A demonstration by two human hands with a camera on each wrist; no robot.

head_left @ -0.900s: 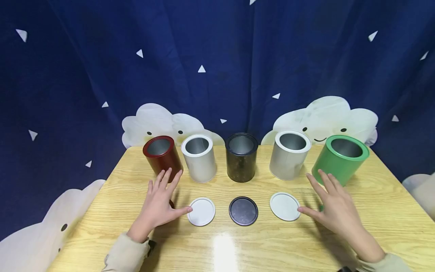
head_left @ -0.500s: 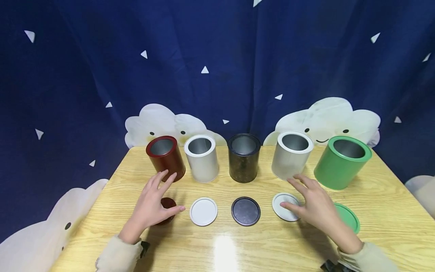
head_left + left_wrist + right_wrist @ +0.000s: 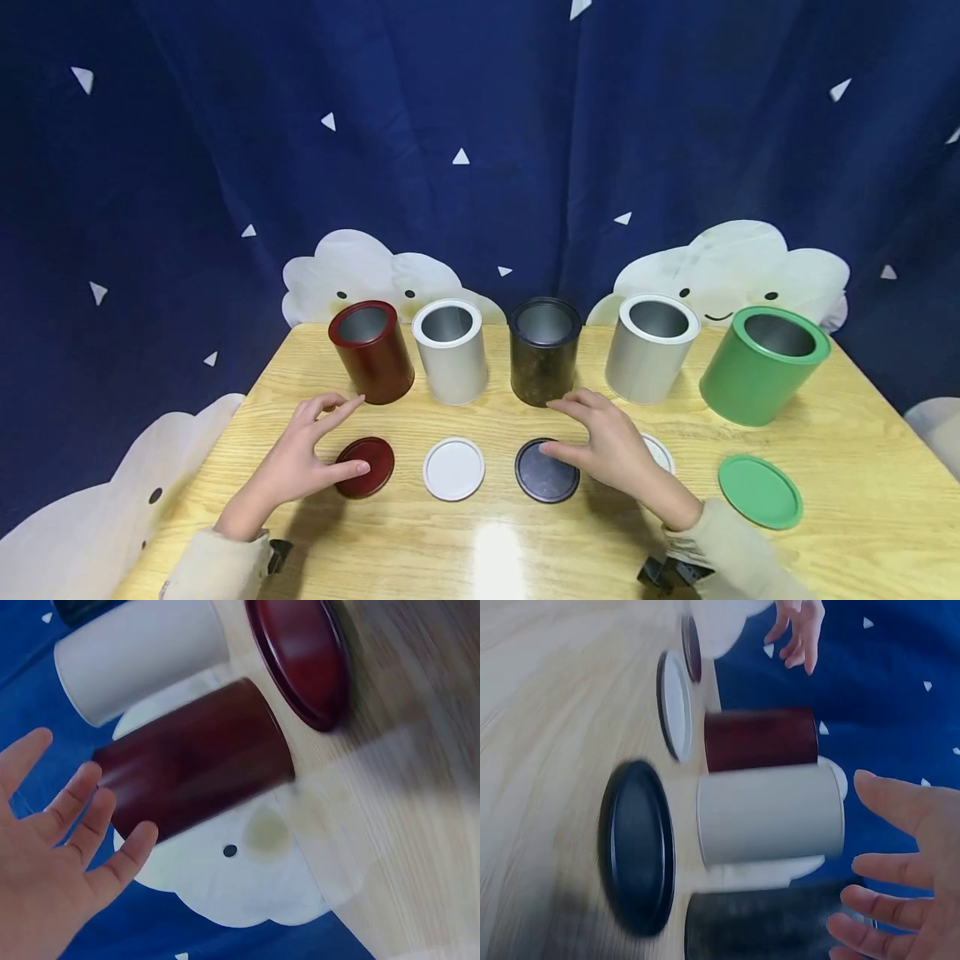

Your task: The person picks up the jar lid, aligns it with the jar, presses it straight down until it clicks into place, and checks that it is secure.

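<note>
Above the dark red lid (image 3: 380, 464), in the head view, my left hand (image 3: 298, 457) hovers with spread fingers and holds nothing. The dark red can (image 3: 378, 358) stands just beyond it. My right hand (image 3: 611, 446) is over the table between the black lid (image 3: 546, 482) and the right-hand white lid (image 3: 660, 454), part of which it hides. Its thumb overlaps the black lid's far edge; in the right wrist view the fingers (image 3: 885, 941) are apart from that lid. Behind this hand stands the black can (image 3: 542, 367).
Two white cans, the left one (image 3: 453, 358) and the right one (image 3: 647, 362), and a green can (image 3: 753, 375) complete the row of lidless cans. A white lid (image 3: 453, 469) and a green lid (image 3: 760, 492) lie flat on the wooden table (image 3: 420, 550). A blue curtain (image 3: 480, 83) hangs behind.
My right hand has moved left, from near the green can to beside the black lid, uncovering the green lid. My left hand has drawn back left, uncovering the dark red lid.
</note>
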